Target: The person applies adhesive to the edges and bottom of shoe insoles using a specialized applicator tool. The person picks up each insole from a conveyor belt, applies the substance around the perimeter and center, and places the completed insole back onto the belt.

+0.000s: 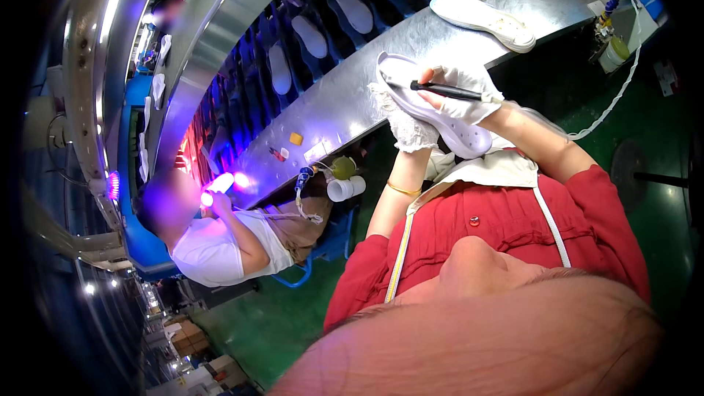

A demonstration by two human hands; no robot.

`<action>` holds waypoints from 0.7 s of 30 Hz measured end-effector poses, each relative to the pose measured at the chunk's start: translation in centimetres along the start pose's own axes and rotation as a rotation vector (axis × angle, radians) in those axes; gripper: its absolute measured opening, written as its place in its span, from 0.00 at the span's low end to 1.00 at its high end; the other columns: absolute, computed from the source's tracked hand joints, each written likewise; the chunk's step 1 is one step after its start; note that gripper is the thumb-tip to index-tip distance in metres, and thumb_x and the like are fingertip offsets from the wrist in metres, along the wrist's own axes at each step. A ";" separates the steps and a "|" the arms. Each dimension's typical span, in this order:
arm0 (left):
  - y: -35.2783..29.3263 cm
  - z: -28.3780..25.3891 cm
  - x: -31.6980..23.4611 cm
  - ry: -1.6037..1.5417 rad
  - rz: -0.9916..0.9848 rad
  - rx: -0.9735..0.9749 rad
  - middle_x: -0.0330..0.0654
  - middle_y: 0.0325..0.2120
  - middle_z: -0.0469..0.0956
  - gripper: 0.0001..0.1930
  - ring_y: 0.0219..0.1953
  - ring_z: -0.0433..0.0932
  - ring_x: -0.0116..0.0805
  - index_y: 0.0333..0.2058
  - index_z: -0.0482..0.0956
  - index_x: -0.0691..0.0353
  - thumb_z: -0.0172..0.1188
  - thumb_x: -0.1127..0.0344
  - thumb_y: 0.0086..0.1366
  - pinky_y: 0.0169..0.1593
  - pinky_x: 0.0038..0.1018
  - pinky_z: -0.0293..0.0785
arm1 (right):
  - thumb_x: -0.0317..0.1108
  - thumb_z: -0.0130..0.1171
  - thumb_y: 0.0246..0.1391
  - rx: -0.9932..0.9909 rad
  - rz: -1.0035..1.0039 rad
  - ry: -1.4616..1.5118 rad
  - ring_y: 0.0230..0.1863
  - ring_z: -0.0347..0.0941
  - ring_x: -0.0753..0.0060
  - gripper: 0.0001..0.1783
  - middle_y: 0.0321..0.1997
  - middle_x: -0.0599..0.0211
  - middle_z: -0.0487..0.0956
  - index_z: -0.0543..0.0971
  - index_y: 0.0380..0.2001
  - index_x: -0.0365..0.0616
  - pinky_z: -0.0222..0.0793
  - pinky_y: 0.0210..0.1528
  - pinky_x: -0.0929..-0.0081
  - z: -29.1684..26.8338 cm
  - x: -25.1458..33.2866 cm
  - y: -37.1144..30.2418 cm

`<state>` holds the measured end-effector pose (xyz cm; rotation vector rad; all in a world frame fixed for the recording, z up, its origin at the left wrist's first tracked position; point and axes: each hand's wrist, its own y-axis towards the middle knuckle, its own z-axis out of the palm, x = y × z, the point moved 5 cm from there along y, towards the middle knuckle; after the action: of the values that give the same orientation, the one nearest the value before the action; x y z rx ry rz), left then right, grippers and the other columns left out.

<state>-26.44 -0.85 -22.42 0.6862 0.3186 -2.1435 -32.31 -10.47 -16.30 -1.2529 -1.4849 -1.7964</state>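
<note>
A white shoe sole point(469, 138) is held tilted in front of my chest, at the near edge of the metal bench. Under its left side, my gloved left hand point(412, 128) grips it from below. My gloved right hand point(469, 88) is closed around a slim black-handled tool point(451, 91), whose front end lies over the hollow of the sole. Whether that end touches the sole I cannot tell. Another white sole point(484, 20) rests on the bench beyond my right hand.
The metal bench point(337, 88) curves beside a conveyor carrying several pale soles point(309, 37). To the left, a seated co-worker point(227, 246) holds a brightly lit piece. A pale tube point(623, 92) hangs at right near a bottle fitting point(614, 53). White cups point(345, 189) hang off the bench edge.
</note>
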 end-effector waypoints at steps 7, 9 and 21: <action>-0.4 -1.7 -1.2 0.061 -0.063 -0.095 0.44 0.46 0.68 0.35 0.47 0.68 0.39 0.53 0.62 0.55 0.34 0.33 0.60 0.52 0.35 0.65 | 0.26 0.60 0.42 0.047 -0.269 -0.141 0.27 0.73 0.70 0.09 0.26 0.64 0.75 0.74 0.31 0.43 0.68 0.31 0.79 -0.7 2.1 -0.4; -0.7 -1.2 -1.4 0.126 -0.087 -0.239 0.44 0.46 0.68 0.39 0.47 0.67 0.41 0.53 0.63 0.56 0.35 0.29 0.56 0.52 0.37 0.65 | 0.24 0.60 0.42 0.185 -0.174 -0.208 0.27 0.72 0.76 0.09 0.26 0.67 0.75 0.74 0.30 0.40 0.68 0.32 0.80 0.0 2.1 -1.1; -3.2 2.2 -1.6 0.272 -0.243 -0.007 0.49 0.48 0.68 0.44 0.48 0.69 0.43 0.56 0.58 0.59 0.38 0.26 0.53 0.53 0.37 0.66 | 0.27 0.61 0.41 0.220 0.458 0.040 0.24 0.70 0.81 0.06 0.23 0.68 0.75 0.74 0.23 0.40 0.66 0.27 0.82 -2.2 -1.0 -4.4</action>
<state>-28.96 1.21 -19.73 0.9806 0.5800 -2.2749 -36.19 -11.42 -19.27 -1.3068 -1.2106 -1.3154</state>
